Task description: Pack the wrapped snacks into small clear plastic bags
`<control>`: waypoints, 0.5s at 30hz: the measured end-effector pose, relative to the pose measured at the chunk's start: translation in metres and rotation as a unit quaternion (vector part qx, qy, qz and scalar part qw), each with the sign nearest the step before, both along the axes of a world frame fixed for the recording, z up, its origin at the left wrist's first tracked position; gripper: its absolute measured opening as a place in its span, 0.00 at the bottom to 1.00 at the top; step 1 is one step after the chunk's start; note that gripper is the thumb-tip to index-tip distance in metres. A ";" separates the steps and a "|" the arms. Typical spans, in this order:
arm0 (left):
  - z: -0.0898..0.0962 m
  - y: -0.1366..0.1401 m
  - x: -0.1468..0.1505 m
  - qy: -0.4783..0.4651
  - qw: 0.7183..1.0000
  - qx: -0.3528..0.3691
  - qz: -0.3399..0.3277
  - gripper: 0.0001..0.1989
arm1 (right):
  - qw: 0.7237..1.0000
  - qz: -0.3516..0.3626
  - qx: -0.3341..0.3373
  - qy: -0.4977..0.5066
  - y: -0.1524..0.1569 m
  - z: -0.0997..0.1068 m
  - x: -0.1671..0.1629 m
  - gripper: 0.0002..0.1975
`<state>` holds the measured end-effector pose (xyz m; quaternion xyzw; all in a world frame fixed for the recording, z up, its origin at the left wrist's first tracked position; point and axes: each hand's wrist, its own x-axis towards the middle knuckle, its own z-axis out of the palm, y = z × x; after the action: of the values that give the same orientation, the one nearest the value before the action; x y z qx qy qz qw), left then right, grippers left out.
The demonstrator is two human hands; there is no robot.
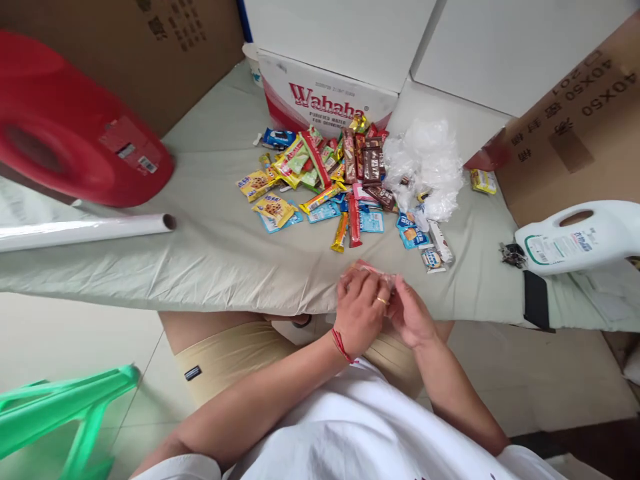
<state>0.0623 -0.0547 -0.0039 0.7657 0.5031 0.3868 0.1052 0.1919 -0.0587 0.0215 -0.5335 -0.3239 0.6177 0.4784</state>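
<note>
1. Packet, clear with a reddish part, sits between your two hands at the desk's near edge, partly covered by your fingers.
2. Your left hand has its grip closed on the packet, fingers curled over the top; you wear a ring and a red bracelet on that side.
3. Your right hand has its grip closed on the packet's 3 o'clock end, thumb raised; its other fingertips are hidden.
4. Just past your hands, between 11 and 12 o'clock, you have a red bar and a yellow bar side by side, at the near side of the snack pile.
5. Behind that pile, near 12 o'clock, stands the Wahaha box.
6. At 1 o'clock lie clear bags, touching the pile, with blue packs at their near side.
7. Between 1 and 2 o'clock, beside the carton, is a yellow pack.
8. Toward your 3 o'clock are a phone and a white bottle lying on its side.
9. At 10 o'clock you have a red jug, with a white roll nearer you.
10. On the floor at 8 o'clock is a green stool.
</note>
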 end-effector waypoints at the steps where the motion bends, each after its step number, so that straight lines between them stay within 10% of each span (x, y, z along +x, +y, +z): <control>1: -0.004 -0.005 0.006 0.005 0.999 0.033 -0.037 0.17 | 0.999 -0.007 -0.016 0.039 -0.006 -0.001 0.002 0.21; 8: -0.011 -0.001 0.010 -0.215 0.911 -0.068 -0.345 0.41 | 0.983 -0.097 -0.039 0.150 -0.015 -0.020 0.023 0.19; 15: 0.007 0.014 0.002 -0.345 0.851 -0.190 -0.347 0.36 | 0.983 -0.144 -0.070 0.092 -0.011 -0.008 0.052 0.21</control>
<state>0.0647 -0.0407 0.0030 0.6726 0.1996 0.4612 0.5432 0.2440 -0.0699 0.0133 -0.5474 -0.1540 0.6101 0.5517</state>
